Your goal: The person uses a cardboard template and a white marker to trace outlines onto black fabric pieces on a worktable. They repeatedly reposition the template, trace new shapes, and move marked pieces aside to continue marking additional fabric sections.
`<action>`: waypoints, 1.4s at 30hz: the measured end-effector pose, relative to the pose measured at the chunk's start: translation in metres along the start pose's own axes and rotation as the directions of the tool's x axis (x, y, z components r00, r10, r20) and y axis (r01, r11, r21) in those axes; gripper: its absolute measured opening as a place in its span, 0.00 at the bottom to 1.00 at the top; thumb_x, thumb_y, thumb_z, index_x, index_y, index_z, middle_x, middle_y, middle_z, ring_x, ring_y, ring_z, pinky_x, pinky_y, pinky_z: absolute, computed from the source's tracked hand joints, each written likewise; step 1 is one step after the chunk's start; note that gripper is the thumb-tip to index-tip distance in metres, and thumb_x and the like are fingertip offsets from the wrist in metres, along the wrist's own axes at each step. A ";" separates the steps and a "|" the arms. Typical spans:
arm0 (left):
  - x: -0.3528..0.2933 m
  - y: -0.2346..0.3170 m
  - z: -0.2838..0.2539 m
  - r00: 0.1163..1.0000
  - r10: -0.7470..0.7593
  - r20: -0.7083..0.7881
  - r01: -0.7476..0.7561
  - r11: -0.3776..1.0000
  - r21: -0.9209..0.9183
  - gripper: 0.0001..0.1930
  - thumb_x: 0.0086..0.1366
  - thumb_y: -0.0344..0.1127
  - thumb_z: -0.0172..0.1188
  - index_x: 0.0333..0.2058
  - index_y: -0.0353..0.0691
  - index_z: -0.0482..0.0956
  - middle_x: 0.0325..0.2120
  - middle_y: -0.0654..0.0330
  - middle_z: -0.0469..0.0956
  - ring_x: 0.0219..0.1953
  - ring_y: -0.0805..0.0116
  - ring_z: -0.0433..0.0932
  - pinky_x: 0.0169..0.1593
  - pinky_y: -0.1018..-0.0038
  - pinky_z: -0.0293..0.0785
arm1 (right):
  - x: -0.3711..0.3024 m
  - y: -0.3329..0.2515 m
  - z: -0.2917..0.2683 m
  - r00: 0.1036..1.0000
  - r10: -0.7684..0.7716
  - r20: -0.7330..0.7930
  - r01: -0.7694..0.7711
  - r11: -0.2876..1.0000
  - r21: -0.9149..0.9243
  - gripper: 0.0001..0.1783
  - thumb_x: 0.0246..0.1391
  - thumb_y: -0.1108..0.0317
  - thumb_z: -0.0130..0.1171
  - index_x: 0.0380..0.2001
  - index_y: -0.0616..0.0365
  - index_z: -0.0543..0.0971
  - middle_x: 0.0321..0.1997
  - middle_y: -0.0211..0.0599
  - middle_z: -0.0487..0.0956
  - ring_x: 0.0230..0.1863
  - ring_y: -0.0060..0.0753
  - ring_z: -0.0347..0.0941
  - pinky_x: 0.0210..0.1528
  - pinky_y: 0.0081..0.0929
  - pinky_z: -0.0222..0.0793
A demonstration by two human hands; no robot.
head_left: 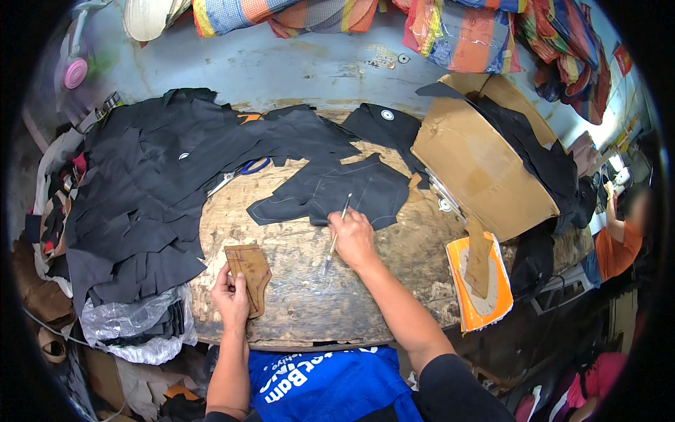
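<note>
My left hand pinches a brown cardboard template by its left edge, near the front of the wooden table. A slim silver pen is held in the fingers of my right hand, its ends sticking out above and below them. The fingertips rest at the lower edge of a dark cut piece of material, which has pale outlines drawn on it. Just beyond this piece, to its left, lie scissors with blue handles, partly under black scraps.
Heaped black material covers the table's left side. A cardboard box with black material stands at the right. Nearer me are an orange-edged booklet and a brown strip. Another person in orange sits at far right.
</note>
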State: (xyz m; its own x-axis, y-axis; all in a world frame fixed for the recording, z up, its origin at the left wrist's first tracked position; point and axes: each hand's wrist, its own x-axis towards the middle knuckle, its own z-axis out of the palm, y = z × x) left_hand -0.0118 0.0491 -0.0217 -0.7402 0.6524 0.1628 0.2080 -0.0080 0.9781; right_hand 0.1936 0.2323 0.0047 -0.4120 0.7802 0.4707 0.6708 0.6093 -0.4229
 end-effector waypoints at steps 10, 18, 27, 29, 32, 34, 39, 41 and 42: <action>-0.001 0.005 -0.001 1.000 -0.010 0.027 0.011 1.000 -0.023 0.16 0.60 0.25 0.55 0.48 0.29 0.74 0.17 0.72 0.65 0.20 0.86 0.60 0.25 0.84 0.57 | 0.015 0.092 -0.089 0.436 0.638 -0.635 0.047 0.688 0.724 0.12 0.58 0.77 0.52 0.45 0.67 0.70 0.44 0.37 0.76 0.42 0.27 0.70 0.49 0.24 0.65; -0.001 0.008 -0.002 0.999 -0.021 0.027 0.021 1.000 0.006 0.16 0.61 0.25 0.55 0.48 0.28 0.73 0.18 0.72 0.67 0.21 0.86 0.61 0.25 0.85 0.57 | 0.013 0.044 -0.088 0.700 -0.017 -0.714 0.123 0.988 0.098 0.20 0.40 0.88 0.48 0.41 0.68 0.75 0.42 0.48 0.79 0.45 0.46 0.77 0.48 0.35 0.73; 0.000 0.004 -0.003 0.999 -0.035 0.032 0.034 0.999 0.022 0.18 0.60 0.24 0.55 0.49 0.24 0.71 0.18 0.71 0.67 0.21 0.85 0.62 0.25 0.85 0.60 | 0.019 0.010 -0.076 0.986 -0.142 -0.085 0.163 0.926 0.342 0.16 0.40 0.61 0.69 0.32 0.57 0.80 0.35 0.44 0.79 0.38 0.47 0.75 0.43 0.40 0.70; 0.000 0.003 -0.004 0.999 -0.019 0.030 0.019 1.000 0.008 0.17 0.60 0.25 0.55 0.49 0.25 0.71 0.18 0.71 0.67 0.21 0.85 0.62 0.25 0.85 0.60 | 0.036 0.022 -0.115 0.926 -0.119 -0.359 0.185 0.970 0.156 0.18 0.36 0.61 0.71 0.30 0.59 0.78 0.30 0.40 0.78 0.36 0.47 0.74 0.42 0.36 0.69; 0.001 0.002 -0.004 0.999 -0.013 0.044 0.012 1.000 0.017 0.17 0.60 0.25 0.55 0.48 0.25 0.72 0.18 0.71 0.67 0.21 0.85 0.62 0.25 0.84 0.60 | 0.073 0.057 -0.187 0.738 -0.001 -0.675 -0.099 0.989 -0.110 0.14 0.42 0.67 0.66 0.34 0.59 0.78 0.33 0.43 0.78 0.37 0.48 0.74 0.41 0.41 0.70; 0.002 0.001 -0.004 0.999 -0.015 0.052 0.013 0.999 0.040 0.18 0.60 0.25 0.55 0.49 0.26 0.72 0.18 0.71 0.67 0.20 0.85 0.62 0.25 0.84 0.60 | 0.113 0.088 -0.233 0.663 -0.352 -0.660 -0.024 0.872 -0.489 0.18 0.42 0.66 0.67 0.38 0.59 0.79 0.37 0.44 0.79 0.39 0.51 0.75 0.42 0.44 0.70; 0.002 0.001 -0.005 0.998 -0.039 0.052 0.035 0.997 0.063 0.18 0.60 0.26 0.55 0.49 0.25 0.72 0.17 0.71 0.66 0.20 0.86 0.61 0.23 0.84 0.58 | 0.165 0.124 -0.251 0.928 0.309 -0.209 -0.360 0.891 -0.276 0.12 0.47 0.62 0.61 0.37 0.48 0.81 0.34 0.53 0.79 0.40 0.50 0.76 0.41 0.43 0.71; 0.003 0.000 -0.005 0.998 -0.021 0.062 0.017 0.998 0.064 0.18 0.60 0.26 0.56 0.49 0.26 0.72 0.17 0.71 0.66 0.19 0.86 0.61 0.23 0.84 0.58 | 0.162 0.118 -0.245 0.904 0.198 -0.380 -0.316 0.907 -0.278 0.10 0.47 0.64 0.59 0.35 0.50 0.81 0.33 0.53 0.79 0.37 0.52 0.76 0.38 0.44 0.71; 0.003 0.000 -0.005 0.999 -0.024 0.044 0.020 0.996 0.083 0.18 0.60 0.26 0.56 0.49 0.26 0.72 0.17 0.71 0.67 0.19 0.86 0.61 0.23 0.85 0.58 | 0.158 0.112 -0.240 0.872 0.150 -0.465 -0.308 0.908 -0.285 0.09 0.47 0.65 0.59 0.34 0.51 0.81 0.32 0.53 0.79 0.36 0.53 0.76 0.37 0.44 0.71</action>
State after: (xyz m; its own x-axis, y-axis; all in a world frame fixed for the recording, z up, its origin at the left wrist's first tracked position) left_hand -0.0170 0.0473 -0.0204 -0.7159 0.6853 0.1332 0.2452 0.0681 0.9671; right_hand 0.3517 0.3899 0.2176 0.0284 0.7064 0.7072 0.9114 0.2723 -0.3086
